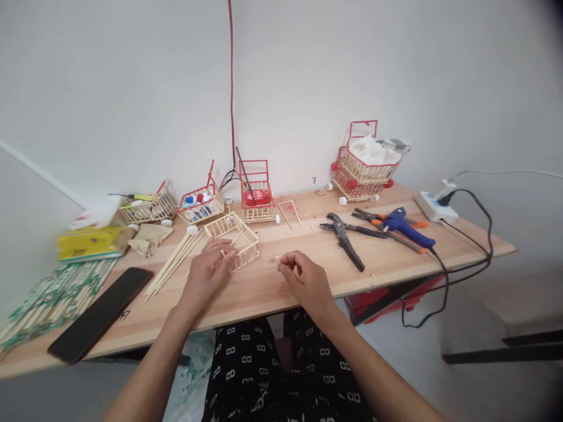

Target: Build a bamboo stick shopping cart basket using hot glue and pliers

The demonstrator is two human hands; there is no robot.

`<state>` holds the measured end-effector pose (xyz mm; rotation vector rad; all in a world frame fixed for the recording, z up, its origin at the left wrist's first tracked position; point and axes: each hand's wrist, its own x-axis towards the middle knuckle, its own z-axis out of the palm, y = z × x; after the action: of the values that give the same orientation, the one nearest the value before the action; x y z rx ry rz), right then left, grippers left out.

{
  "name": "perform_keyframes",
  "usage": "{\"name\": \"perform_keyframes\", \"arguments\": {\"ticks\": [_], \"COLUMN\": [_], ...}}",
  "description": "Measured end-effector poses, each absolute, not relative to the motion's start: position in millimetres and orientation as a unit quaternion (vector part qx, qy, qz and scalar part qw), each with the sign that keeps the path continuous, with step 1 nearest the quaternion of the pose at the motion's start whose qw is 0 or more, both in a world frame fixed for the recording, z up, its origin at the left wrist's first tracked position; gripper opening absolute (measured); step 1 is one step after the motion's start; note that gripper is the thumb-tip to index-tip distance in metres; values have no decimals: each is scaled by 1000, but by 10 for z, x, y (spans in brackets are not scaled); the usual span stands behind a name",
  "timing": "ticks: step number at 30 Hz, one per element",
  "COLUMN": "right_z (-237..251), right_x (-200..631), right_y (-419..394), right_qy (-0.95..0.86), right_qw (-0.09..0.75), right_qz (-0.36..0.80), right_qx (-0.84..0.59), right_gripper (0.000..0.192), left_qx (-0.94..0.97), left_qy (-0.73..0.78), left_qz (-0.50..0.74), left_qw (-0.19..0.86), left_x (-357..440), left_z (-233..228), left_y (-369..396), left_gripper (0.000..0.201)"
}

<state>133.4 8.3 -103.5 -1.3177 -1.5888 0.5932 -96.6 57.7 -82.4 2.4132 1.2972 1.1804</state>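
My left hand (210,271) rests on the wooden table (264,287), its fingers pinching a short wooden stick beside an unpainted stick-built basket frame (234,235). My right hand (303,276) lies to the right of the frame with its fingers curled loosely; whether it holds a tiny piece I cannot tell. A bundle of long bamboo sticks (172,262) lies just left of my left hand.
A black phone (102,312) lies at the front left. Black pliers (347,239), a blue glue gun (407,227) and a power strip (434,206) sit to the right. Several red-trimmed stick carts (256,199) (365,164) line the wall. Packs of chopsticks (53,296) fill the left edge.
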Motion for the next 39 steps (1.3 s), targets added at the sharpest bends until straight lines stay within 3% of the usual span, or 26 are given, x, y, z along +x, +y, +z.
{"name": "perform_keyframes", "arguments": {"ticks": [12, 29, 39], "right_z": [-1074, -779, -593], "right_x": [1289, 1257, 1257], "right_y": [147, 313, 243], "right_qy": [-633, -650, -675], "right_qw": [495, 561, 524], "right_qz": [244, 122, 43], "right_qx": [-542, -497, -517], "right_gripper": [15, 5, 9], "left_qx": [833, 710, 667], "left_qy": [423, 543, 528], "left_qz": [344, 428, 489], "left_qw": [95, 133, 191], "left_x": [-1074, -711, -423], "left_z": [-702, -356, -366], "left_y": [629, 406, 134], "left_gripper": [19, 29, 27]}}
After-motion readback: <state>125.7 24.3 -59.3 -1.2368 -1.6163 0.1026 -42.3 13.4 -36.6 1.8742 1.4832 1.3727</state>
